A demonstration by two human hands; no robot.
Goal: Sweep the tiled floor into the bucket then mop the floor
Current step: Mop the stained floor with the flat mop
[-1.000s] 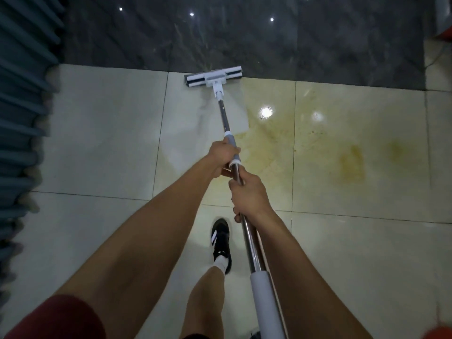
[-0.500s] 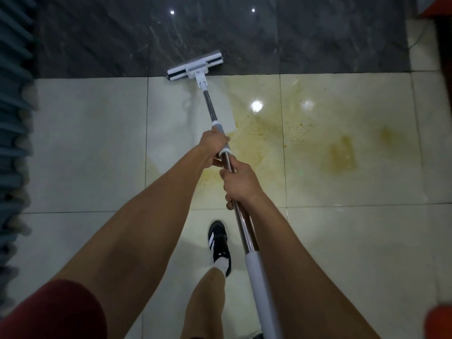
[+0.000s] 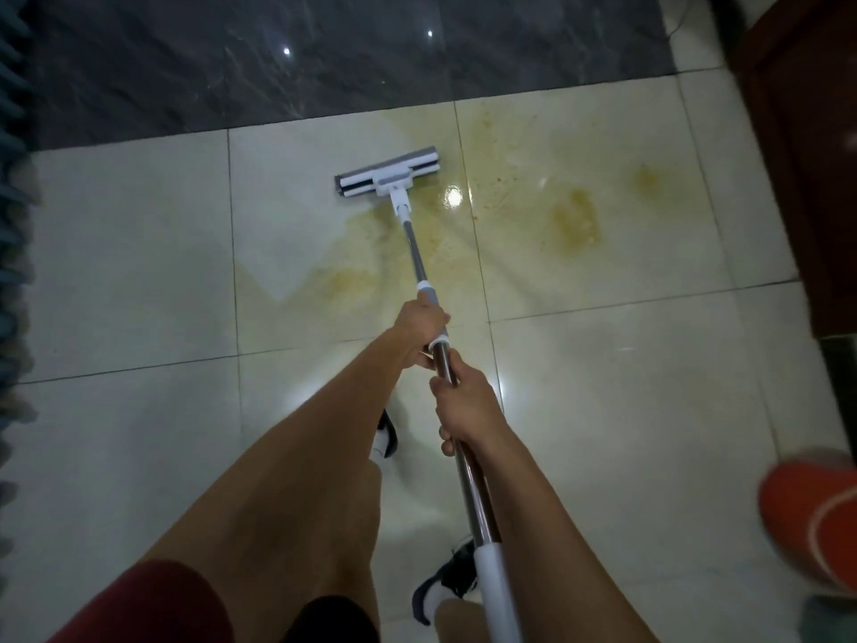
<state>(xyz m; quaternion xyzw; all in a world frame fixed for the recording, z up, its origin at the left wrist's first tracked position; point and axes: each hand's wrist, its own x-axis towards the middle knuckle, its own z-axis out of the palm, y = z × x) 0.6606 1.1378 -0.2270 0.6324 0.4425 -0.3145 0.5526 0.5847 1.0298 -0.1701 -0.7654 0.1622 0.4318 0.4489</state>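
Both of my hands are wrapped around the mop handle [image 3: 457, 413]. My left hand [image 3: 419, 327] is closed on the grey sleeve higher up the shaft, my right hand [image 3: 466, 410] closed on the bare metal section just below it, fingers curled fully round. The shaft runs forward and slightly left from my grip to the mop head [image 3: 387, 178], which lies flat on the pale tiled floor [image 3: 130, 252], near the edge where the dark stone strip [image 3: 324, 62] begins.

Around the head and out to its right spreads a yellowish stain [image 3: 575, 220], wet and shiny under the ceiling lights. A cleaner patch shows to the left of the head, so I judge the mopping is under way with most of the stain yet to be cleared.

At the right edge sits an orange bucket [image 3: 809, 522], partly cut off, well apart from the mop head.

My worries from here: the floor is wet under my shoes [image 3: 445, 584], so a long reach could make me slip. A dirty mop head may only smear the yellow film across the clean tiles instead of lifting it. Swinging the handle back carelessly could also knock the bucket.
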